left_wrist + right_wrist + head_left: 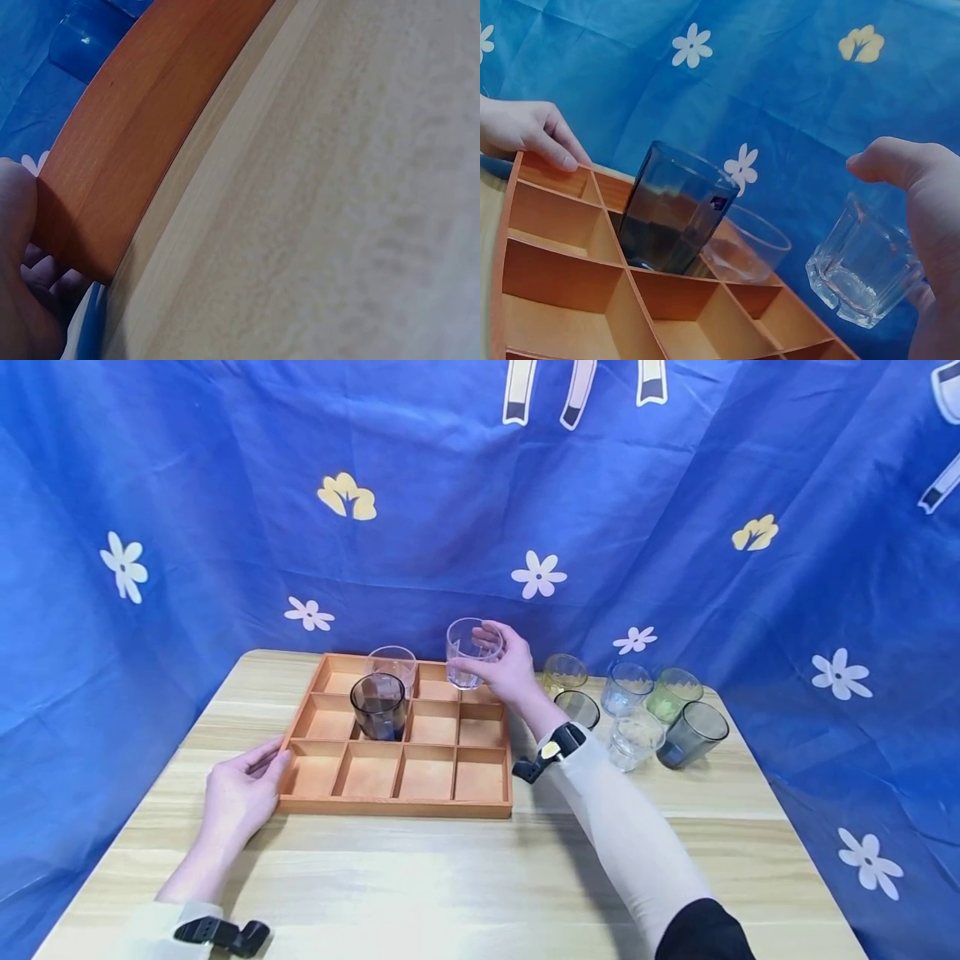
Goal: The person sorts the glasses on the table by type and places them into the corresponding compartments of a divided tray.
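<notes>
My right hand point(507, 667) grips a clear faceted glass point(866, 262) between thumb and fingers, raised above the back row of the wooden compartment tray point(397, 808). At the tray's front left corner, my left hand point(242, 785) holds the wall; in the left wrist view, its thumb point(16, 206) lies against the outer side and the other fingers are partly hidden. A dark grey glass point(378, 706) stands in the middle row, second compartment from the left. Behind it, a clear glass point(392, 664) sits in the back row. The remaining visible compartments hold nothing.
Right of the tray stand several glasses: a yellow one point(565, 674), a dark-rimmed one point(577, 708) partly behind my wrist, a blue one point(627, 689), a green one point(673, 695), a clear one point(636, 739) and a grey one point(693, 735). A blue curtain point(420, 552) hangs behind the table.
</notes>
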Demonstrator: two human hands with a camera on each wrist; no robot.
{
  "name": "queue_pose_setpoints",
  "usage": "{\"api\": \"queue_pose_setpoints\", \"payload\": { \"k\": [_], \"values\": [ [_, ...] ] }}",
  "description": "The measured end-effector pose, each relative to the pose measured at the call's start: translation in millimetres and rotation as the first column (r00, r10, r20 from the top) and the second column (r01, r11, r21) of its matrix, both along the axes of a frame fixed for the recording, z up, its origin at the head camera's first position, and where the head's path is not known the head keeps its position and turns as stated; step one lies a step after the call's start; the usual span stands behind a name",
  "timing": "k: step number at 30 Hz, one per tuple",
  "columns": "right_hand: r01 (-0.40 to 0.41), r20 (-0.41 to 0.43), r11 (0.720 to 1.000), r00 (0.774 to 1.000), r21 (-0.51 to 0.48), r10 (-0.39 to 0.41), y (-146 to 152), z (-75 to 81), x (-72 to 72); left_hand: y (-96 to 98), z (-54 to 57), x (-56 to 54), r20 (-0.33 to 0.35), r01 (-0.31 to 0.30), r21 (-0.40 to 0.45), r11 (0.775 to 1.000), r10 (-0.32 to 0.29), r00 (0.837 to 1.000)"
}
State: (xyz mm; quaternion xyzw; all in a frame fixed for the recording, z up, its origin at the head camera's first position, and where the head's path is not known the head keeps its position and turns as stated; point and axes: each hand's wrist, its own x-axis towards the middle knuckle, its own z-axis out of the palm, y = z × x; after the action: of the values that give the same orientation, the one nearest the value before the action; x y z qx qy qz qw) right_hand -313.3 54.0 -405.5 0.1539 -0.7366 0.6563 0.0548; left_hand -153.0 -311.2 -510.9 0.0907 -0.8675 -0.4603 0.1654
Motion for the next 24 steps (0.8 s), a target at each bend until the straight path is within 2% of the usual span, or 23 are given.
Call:
{"api": "queue_pose_setpoints", "payload": {
  "k": [8,14,24],
  "values": [
    [-0.006,-0.012,0.999,1.000,0.035,0.006,-18,-18.0,-12.6,1.6,-3.3,-0.6,-0.017,-0.009,0.041,0.999,0.010,1.000],
    [-0.009,-0.008,1.000,1.000,0.021,0.009,-29,-28.3,-22.5,0.3,-3.5,-0.5,-0.046,-0.019,0.052,0.998,0.021,0.999],
    [0.022,0.017,0.997,1.000,0.071,-0.023,-38,-49.4,-25.9,2.2,-2.4,0.2,-0.017,-0.010,0.039,0.999,0.011,1.000]
  ]
}}
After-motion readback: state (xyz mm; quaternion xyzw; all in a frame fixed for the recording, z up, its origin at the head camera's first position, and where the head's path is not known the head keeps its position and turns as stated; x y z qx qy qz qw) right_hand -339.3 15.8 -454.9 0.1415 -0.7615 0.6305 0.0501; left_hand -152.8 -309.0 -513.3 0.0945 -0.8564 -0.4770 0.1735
